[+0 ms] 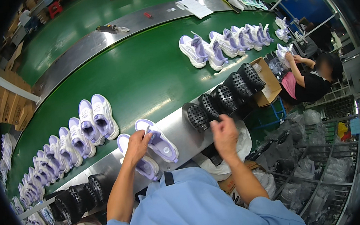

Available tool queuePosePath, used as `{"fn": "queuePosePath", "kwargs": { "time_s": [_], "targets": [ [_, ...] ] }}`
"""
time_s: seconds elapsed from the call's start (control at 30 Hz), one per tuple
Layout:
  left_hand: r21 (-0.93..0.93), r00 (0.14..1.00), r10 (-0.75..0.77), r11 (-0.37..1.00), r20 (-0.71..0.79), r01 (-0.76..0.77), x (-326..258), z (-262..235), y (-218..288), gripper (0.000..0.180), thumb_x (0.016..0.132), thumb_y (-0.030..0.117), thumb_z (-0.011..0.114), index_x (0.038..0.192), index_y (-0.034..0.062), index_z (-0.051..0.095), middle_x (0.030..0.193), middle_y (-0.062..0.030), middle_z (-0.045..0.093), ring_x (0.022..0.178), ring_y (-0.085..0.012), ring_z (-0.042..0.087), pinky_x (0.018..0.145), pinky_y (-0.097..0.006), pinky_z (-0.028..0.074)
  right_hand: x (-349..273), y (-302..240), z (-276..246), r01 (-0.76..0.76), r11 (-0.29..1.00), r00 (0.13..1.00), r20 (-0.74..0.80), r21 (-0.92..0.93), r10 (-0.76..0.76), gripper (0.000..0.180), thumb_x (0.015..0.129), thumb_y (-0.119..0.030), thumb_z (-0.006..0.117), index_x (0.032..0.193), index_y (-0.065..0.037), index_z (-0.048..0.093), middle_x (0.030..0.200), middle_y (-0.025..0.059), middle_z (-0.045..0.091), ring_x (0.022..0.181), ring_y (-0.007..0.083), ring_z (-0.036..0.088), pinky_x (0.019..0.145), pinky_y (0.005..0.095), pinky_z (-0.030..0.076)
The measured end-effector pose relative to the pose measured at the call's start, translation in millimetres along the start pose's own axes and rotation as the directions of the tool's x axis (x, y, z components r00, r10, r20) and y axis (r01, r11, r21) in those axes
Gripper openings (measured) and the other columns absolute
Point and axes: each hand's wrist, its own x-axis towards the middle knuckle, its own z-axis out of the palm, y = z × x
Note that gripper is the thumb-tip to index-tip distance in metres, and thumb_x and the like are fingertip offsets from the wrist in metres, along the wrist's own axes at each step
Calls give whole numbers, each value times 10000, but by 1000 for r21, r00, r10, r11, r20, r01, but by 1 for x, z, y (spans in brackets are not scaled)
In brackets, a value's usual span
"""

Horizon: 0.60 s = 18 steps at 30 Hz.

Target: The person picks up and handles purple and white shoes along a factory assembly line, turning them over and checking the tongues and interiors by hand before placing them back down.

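Note:
Two white and lilac sneakers sit on the metal edge of the line in front of me. My left hand [137,146] is pinched at the throat of the right-hand sneaker [163,145], by its tongue. The other sneaker [147,167] lies partly behind my left wrist. My right hand [224,131] is raised with its fingers curled, and what they hold, if anything, is hidden. Just beyond it stand several black perforated, rounded forms [196,116], set in a row along the metal edge.
Rows of matching sneakers [79,138] stand on the green belt [143,73] at left and far right. More black forms [79,198] sit at lower left. A cardboard box [268,84] adjoins the right row. A co-worker [312,76] handles a shoe. Racks [316,178] hold plastic-wrapped items.

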Motion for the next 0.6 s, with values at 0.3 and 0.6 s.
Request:
{"fn": "queuePosePath", "kwargs": {
  "time_s": [0.3, 0.6],
  "targets": [
    [18, 995, 99, 995, -20, -99, 5, 13, 7, 390, 1006, 298, 665, 854, -53, 589, 785, -219, 574, 708, -354, 551, 670, -468, 434, 81, 65, -38, 170, 736, 975, 1, -655, -224, 667, 913, -534, 734, 1264, 16, 597, 1053, 158, 613, 979, 382, 659, 726, 488, 563],
    [72, 994, 111, 991, 14, -112, 13, 19, 7, 354, 996, 287, 658, 894, -52, 654, 897, -293, 666, 879, -482, 645, 797, -535, 490, -42, -64, -3, 171, 981, 679, 732, -88, -52, 459, 938, -427, 721, 983, 30, 711, 894, 243, 723, 889, 426, 702, 794, 516, 546]
  ]
}}
